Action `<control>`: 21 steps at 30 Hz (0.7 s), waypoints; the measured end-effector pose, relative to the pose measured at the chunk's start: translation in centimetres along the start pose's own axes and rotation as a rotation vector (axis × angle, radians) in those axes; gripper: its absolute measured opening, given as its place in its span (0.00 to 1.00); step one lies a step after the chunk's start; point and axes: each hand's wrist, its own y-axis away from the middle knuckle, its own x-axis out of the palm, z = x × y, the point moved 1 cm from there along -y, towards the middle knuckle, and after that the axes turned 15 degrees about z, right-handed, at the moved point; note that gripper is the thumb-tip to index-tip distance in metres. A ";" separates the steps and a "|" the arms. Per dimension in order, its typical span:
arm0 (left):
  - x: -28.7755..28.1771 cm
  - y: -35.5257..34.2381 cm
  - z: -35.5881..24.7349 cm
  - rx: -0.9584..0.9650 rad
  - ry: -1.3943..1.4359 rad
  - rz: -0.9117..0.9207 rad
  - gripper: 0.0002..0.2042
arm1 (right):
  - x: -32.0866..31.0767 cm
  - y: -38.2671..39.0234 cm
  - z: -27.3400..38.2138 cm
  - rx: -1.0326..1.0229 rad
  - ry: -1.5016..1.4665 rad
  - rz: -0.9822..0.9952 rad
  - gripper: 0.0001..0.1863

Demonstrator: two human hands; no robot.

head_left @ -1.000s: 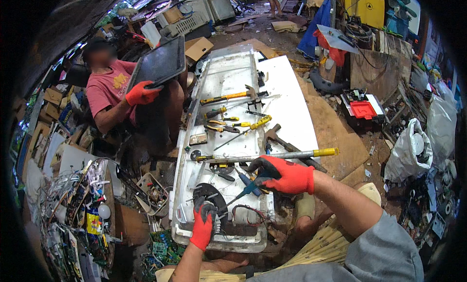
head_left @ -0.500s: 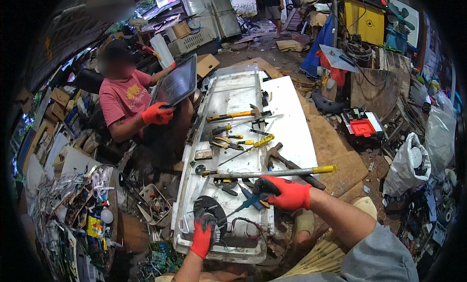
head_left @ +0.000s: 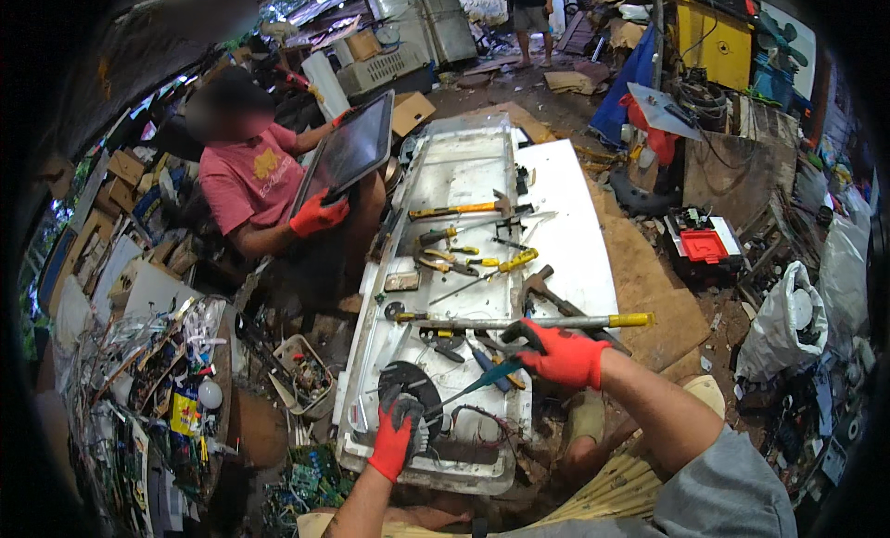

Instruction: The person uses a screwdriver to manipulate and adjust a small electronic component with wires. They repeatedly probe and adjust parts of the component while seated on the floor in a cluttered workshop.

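Note:
My right hand (head_left: 564, 354), in a red glove with dark fingers, closes on the end of a screwdriver (head_left: 489, 378) with a teal handle. Its shaft slants down and left toward my left hand (head_left: 399, 434), gloved the same way. Those fingers curl round a small pale, ridged piece (head_left: 422, 436), mostly hidden, whose kind I cannot make out. Under it lies a black round disc (head_left: 408, 378) on the white panel (head_left: 468, 158) that serves as a worktop. Pliers with blue grips (head_left: 491, 366) lie just beyond the screwdriver.
Across the worktop lie a long metal bar (head_left: 556, 322), a hammer (head_left: 454, 210), another hammer (head_left: 552, 292), and a yellow-handled screwdriver (head_left: 491, 273). At the left a seated person (head_left: 264, 181) in red gloves holds a flat screen (head_left: 348, 153). Scrap heaps (head_left: 158, 399) and a white sack (head_left: 788, 320) flank the panel.
The whole view has shifted slightly. My right hand sits farther back along the screwdriver, showing more of its teal handle. My left hand still holds the ridged piece at the disc.

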 end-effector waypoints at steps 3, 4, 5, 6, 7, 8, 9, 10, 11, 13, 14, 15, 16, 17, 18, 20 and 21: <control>1.4 -1.1 -0.2 -0.187 -0.312 -0.026 0.29 | 0.1 -1.2 -4.9 -0.104 0.097 -0.107 0.33; 0.9 -1.7 1.3 -0.149 -0.342 -0.001 0.29 | 0.2 -2.0 -6.8 -0.228 0.067 -0.122 0.33; 1.7 -1.9 0.6 -0.184 -0.232 0.018 0.29 | 0.7 -1.6 -6.5 -0.245 0.010 -0.127 0.33; 1.0 -0.4 1.0 -0.123 -0.295 -0.074 0.24 | 1.0 -1.1 -4.5 -0.295 -0.051 -0.128 0.34; 1.2 -0.5 0.8 -0.058 -0.130 -0.056 0.25 | 1.6 -1.4 -4.7 -0.318 -0.043 -0.156 0.35; 1.6 -0.7 0.3 0.009 0.039 -0.034 0.26 | 1.4 -1.5 -4.6 -0.346 -0.018 -0.206 0.36; 2.8 -1.1 -1.9 0.004 0.051 0.022 0.27 | 0.8 -1.0 -3.3 -0.372 0.017 -0.184 0.32; 3.8 -1.8 -4.1 0.021 0.058 0.084 0.29 | 1.1 -1.7 -5.5 -0.366 -0.065 -0.278 0.26; 2.8 -0.5 -3.8 0.000 0.003 0.060 0.29 | 1.0 -1.6 -3.3 -0.360 -0.023 -0.205 0.23; 1.7 0.0 -2.8 -0.012 -0.089 0.042 0.31 | 0.3 -0.8 -0.9 -0.369 0.036 -0.154 0.20; 1.8 -0.1 -2.4 -0.011 -0.052 0.023 0.31 | 0.3 -0.7 -1.0 -0.385 0.045 -0.169 0.20; 2.4 -0.5 -2.8 -0.010 -0.013 0.007 0.31 | 0.2 -0.6 -1.2 -0.398 0.055 -0.185 0.20; 2.9 -0.8 -3.2 -0.010 0.025 -0.011 0.32 | 0.2 -0.6 -1.4 -0.430 0.057 -0.215 0.19; 3.4 -1.2 -3.7 0.033 0.069 0.018 0.32 | 0.3 -0.7 -1.6 -0.462 0.058 -0.245 0.19; 3.5 -1.3 -3.8 0.046 0.045 0.016 0.31 | 0.4 -0.7 -1.6 -0.496 0.060 -0.274 0.19; 3.4 -1.5 -3.8 0.071 -0.005 0.011 0.31 | 0.3 -1.1 -1.9 -0.518 0.041 -0.265 0.19; 3.1 -1.4 -3.6 0.105 -0.103 0.016 0.31 | 0.4 -1.3 -1.9 -0.530 0.026 -0.257 0.19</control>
